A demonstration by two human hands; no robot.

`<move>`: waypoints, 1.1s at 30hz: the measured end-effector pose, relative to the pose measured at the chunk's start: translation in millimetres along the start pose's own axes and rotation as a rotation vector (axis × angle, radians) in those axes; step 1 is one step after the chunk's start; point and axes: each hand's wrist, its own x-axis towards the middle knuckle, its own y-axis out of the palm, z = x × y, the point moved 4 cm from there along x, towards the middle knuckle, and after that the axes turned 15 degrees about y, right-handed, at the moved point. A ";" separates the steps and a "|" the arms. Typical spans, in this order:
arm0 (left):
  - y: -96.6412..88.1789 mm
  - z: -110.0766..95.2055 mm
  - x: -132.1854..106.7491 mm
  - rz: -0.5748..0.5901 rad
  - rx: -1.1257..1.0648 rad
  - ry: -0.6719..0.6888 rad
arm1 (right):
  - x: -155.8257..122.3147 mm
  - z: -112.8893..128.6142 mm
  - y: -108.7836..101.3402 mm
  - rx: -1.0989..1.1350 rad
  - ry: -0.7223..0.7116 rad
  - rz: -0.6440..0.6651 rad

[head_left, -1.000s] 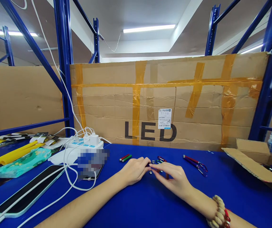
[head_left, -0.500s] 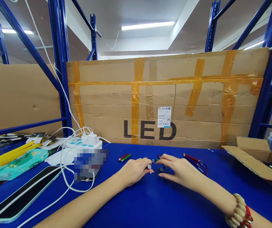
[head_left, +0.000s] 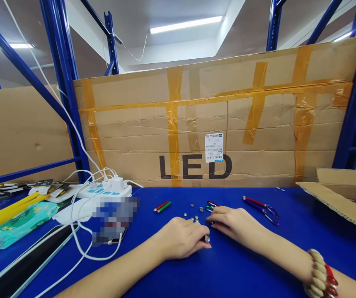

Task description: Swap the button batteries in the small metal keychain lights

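Note:
My left hand (head_left: 185,238) is closed over the blue tabletop, with a small silver button cell (head_left: 207,239) showing between thumb and fingers. Just to its right, my right hand (head_left: 232,222) has its fingertips drawn together low over the cloth; whatever they pinch is too small and hidden to name. Several loose button cells (head_left: 197,217) lie beyond my left hand. A carabiner (head_left: 210,208), partly covered, sits behind the right fingers. Farther right rest a red and a purple carabiner keychain (head_left: 261,207). One red and one green tube (head_left: 162,206) lie side by side at the left.
A white power strip (head_left: 109,188) with tangled white cables stands left, near a phone (head_left: 41,260) and a teal packet (head_left: 25,223). An open cardboard box (head_left: 339,203) is at the right. A large taped carton (head_left: 134,136) walls off the back between blue posts.
My left hand has moved right and nearer to me, uncovering several button cells. The spread fingers of my right hand have drawn together. The camera view has tilted slightly.

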 end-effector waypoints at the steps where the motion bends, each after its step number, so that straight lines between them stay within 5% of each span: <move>1: 0.5 1.0 0.3 0.014 -0.004 -0.025 | -0.3 -1.4 0.8 0.018 0.017 -0.008; 10: 6.0 13.4 -1.4 0.221 -0.006 -0.393 | -1.1 8.9 -8.8 0.061 0.053 -0.169; 16: 5.7 12.8 -0.5 0.273 -0.028 -0.416 | -3.2 23.7 -4.0 0.186 0.139 -0.124; 33: 2.7 11.2 0.8 0.294 -0.079 -0.422 | -2.4 18.6 7.5 0.275 0.340 0.066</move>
